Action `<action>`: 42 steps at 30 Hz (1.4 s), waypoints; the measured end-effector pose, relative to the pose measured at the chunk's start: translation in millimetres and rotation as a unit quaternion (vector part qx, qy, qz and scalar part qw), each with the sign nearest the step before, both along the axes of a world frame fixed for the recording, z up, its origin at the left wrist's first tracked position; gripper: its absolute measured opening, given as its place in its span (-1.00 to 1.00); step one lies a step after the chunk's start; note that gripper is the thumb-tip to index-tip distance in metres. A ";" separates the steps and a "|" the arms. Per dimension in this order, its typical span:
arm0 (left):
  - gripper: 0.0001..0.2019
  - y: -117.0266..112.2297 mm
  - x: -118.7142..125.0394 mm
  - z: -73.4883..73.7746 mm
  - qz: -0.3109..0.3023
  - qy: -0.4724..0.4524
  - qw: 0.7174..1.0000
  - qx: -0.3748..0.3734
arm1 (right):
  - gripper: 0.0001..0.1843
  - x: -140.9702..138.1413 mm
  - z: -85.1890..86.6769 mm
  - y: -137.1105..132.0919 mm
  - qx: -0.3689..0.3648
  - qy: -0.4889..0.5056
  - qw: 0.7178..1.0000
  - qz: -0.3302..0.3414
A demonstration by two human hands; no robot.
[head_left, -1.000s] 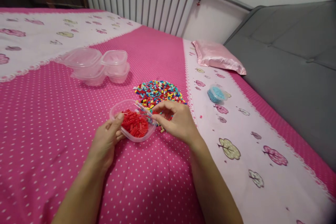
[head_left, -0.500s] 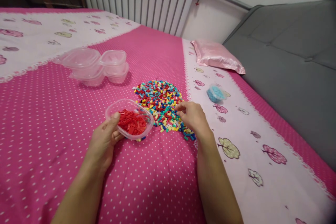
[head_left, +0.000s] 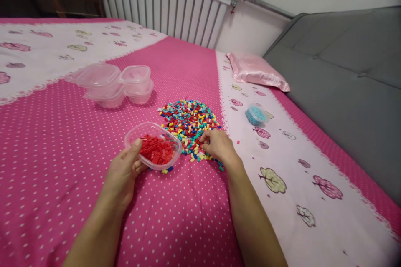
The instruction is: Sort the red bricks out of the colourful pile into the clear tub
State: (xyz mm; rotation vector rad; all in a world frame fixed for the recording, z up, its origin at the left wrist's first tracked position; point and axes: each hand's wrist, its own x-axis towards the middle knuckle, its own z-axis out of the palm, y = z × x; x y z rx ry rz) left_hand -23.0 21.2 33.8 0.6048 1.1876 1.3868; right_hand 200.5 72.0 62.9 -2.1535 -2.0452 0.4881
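My left hand grips a clear plastic container by its near left side, thumb over the rim. Small red building bricks lie inside it, and the container tilts toward me. To its right and behind it spreads a loose pile of mixed-colour building bricks on the bedspread. At the pile's right edge is my right hand, its fingertips bent together low over the bricks. Whatever sits between those fingertips is too small to make out.
Stacked clear containers stand on the pink dotted bedspread at the back left. A small tub of blue bricks sits to the right, near a pink pillow. A grey headboard borders the right side; a radiator lies behind.
My right hand has moved left and slightly down over the pile, its fingers drawn closer together. My left hand keeps the container nearly in place. The view has tilted slightly upward.
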 end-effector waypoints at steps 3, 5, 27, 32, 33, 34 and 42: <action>-0.54 0.3 -1.2 -2.2 -0.002 0.004 1.000 0.004 | -0.81 -0.6 -2.3 0.8 0.006 0.003 1.000 -0.004; -0.54 0.5 -2.0 -3.1 0.000 0.007 1.000 0.004 | -0.81 -0.1 -4.7 1.2 0.017 0.010 1.000 0.000; -0.61 -1.2 -1.6 1.6 -0.005 0.000 1.000 0.003 | -0.68 -3.3 -17.7 7.1 0.077 0.079 0.991 0.078; -0.62 -1.8 -0.8 3.5 -0.003 0.000 1.000 0.000 | -0.75 -4.0 -21.0 6.8 0.076 0.075 0.991 0.078; -0.63 -1.9 -0.8 3.8 -0.002 -0.002 1.000 -0.001 | -0.77 -4.4 -21.1 6.5 0.076 0.077 0.991 0.075; -0.63 -1.9 -1.0 3.9 -0.002 -0.003 1.000 -0.003 | -0.79 -4.8 -20.9 6.2 0.076 0.079 0.991 0.072; -0.63 -1.4 -3.1 0.3 -0.008 -0.007 1.000 -0.006 | -0.83 -6.0 -15.6 5.1 0.075 0.081 0.993 0.049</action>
